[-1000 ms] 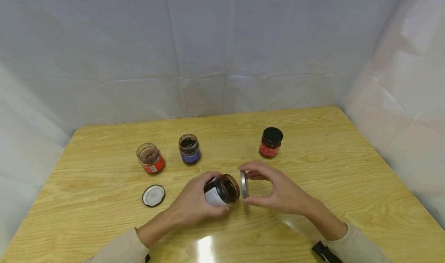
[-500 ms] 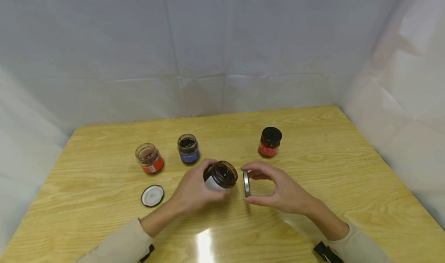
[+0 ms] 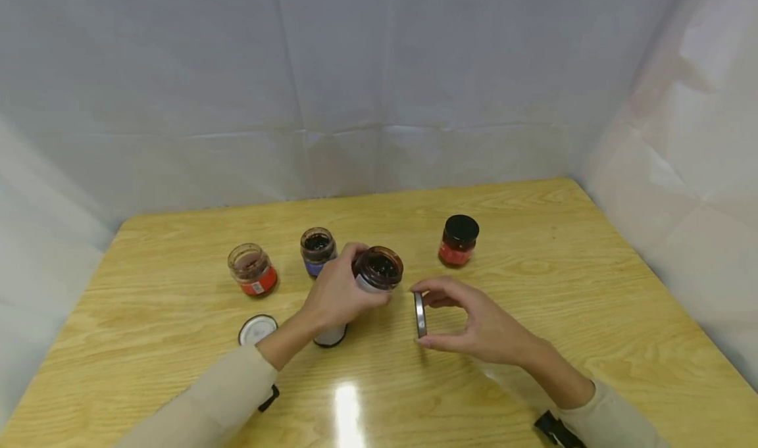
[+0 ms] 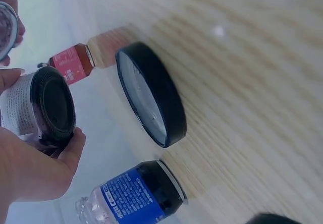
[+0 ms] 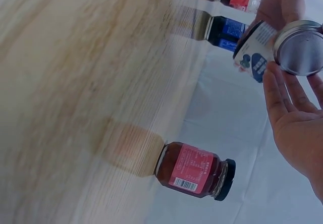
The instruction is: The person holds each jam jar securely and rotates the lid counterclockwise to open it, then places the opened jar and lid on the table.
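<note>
In the head view the left hand (image 3: 339, 290) grips a dark open jar (image 3: 380, 268) with a white label, its mouth tipped toward the camera. To its right, the right hand (image 3: 474, 320) pinches a thin metal lid (image 3: 420, 314) on edge between thumb and fingers, apart from the jar. The left wrist view shows the held jar's dark base (image 4: 53, 106) above the table, with fingers round its side. In the right wrist view the lid (image 5: 301, 52) faces the camera, with the jar's white label (image 5: 256, 50) behind it.
Open jars with a red label (image 3: 258, 281) and a blue label (image 3: 314, 264) stand at left. A white-faced lid (image 3: 258, 329) lies nearer, and another lid (image 3: 331, 336) sits partly behind the left wrist. A black-capped red jar (image 3: 458, 243) stands back right.
The left hand and its jar have moved away from the body, and the jar's mouth has turned more upward. A lid beneath the left hand has come into view. The right hand has barely moved.
</note>
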Motion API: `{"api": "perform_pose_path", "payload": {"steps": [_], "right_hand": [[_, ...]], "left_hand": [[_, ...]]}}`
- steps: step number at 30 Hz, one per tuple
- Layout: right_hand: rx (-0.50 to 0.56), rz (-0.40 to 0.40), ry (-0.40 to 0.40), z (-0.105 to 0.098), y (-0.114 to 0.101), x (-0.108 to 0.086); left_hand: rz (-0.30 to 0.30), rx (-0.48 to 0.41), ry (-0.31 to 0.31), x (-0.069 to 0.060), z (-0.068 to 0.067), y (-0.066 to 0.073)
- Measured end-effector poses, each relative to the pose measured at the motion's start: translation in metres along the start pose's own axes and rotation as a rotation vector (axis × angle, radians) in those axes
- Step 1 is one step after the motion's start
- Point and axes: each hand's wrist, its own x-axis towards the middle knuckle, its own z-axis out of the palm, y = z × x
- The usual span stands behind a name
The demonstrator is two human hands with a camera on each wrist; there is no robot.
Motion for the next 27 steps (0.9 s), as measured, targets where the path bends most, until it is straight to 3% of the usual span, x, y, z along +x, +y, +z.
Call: {"api": "perform_pose_path", "payload": {"steps": [14, 27], "right_hand": [[-0.018, 0.027, -0.005, -0.001, 0.004, -0.001], [-0.004, 0.048, -0.018, 0.0, 0.004, -0.001]], "left_hand": [[-0.099, -0.045, 0.034, 0.033, 0.016, -0.002], [-0.143, -0.023, 0.006, 0.047, 0.028, -0.011]]}}
